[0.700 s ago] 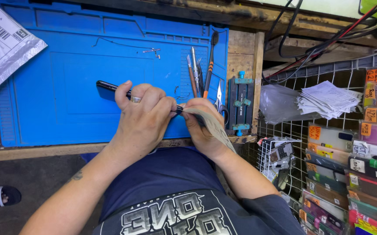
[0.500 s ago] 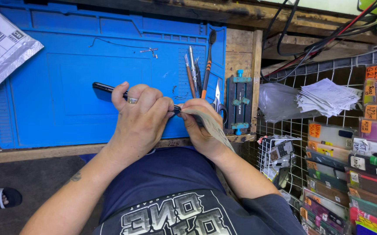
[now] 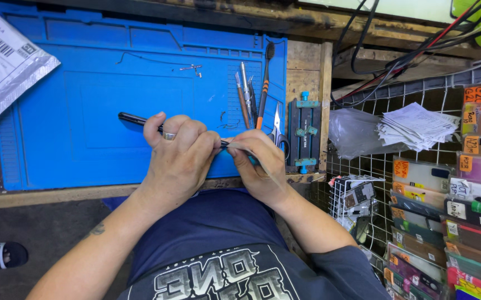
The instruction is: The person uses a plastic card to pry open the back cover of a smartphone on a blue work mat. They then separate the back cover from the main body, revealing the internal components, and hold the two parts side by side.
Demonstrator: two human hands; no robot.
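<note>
So the left hand (image 3: 176,153) has its fingers wrapped tight round a thin black phone (image 3: 135,119) held edge-up over the blue mat (image 3: 74,111), only the far end pokes out past the knuckles. The right hand (image 3: 260,166) is pinched shut on a slim silvery pry tool (image 3: 239,148) with the tip sitting right where the two hands meet, presumably at the phone's seam but the fingers hide the exact spot

What I'd worry about: that tip points straight at the left fingers, so if it pops free under pressure it probably goes into a fingertip. Push too deep or twist too hard and the screen could crack. Also the whole thing hangs near the counter's front edge, above the lap, so a slip likely drops it there. The scissors (image 3: 276,128) and brush (image 3: 265,83) just beside the right hand could get knocked too
</note>
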